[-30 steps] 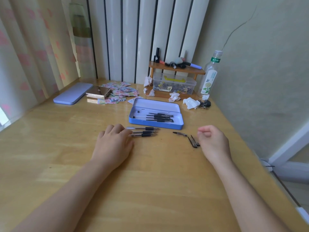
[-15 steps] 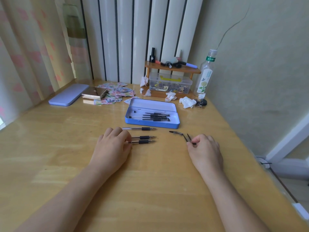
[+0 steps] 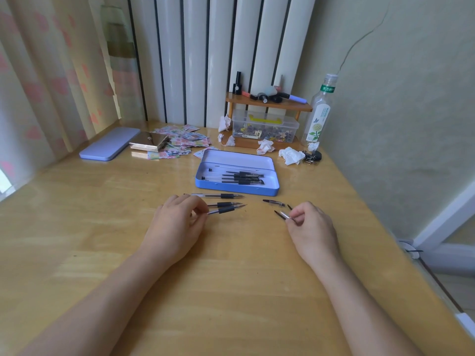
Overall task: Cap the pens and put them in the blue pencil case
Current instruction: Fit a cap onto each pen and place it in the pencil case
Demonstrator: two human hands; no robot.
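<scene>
Pinching one uncapped pen (image 3: 226, 209) in left fingers (image 3: 199, 210), one cap (image 3: 284, 215) in right fingers (image 3: 295, 217); two pens, two caps loose.

On the wooden tabletop (image 3: 231, 265), the open blue metal pencil case (image 3: 237, 173) lies behind three uncapped black-grip pens (image 3: 221, 203); loose black pen caps (image 3: 276, 206) lie to their right.

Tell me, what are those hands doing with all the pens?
A person is putting caps back on pens. The left hand pinches one uncapped pen off the wooden table, and the right hand holds a cap. Two more uncapped pens and a couple of loose caps lie nearby. The open blue pencil case behind them already holds several capped pens.
</scene>
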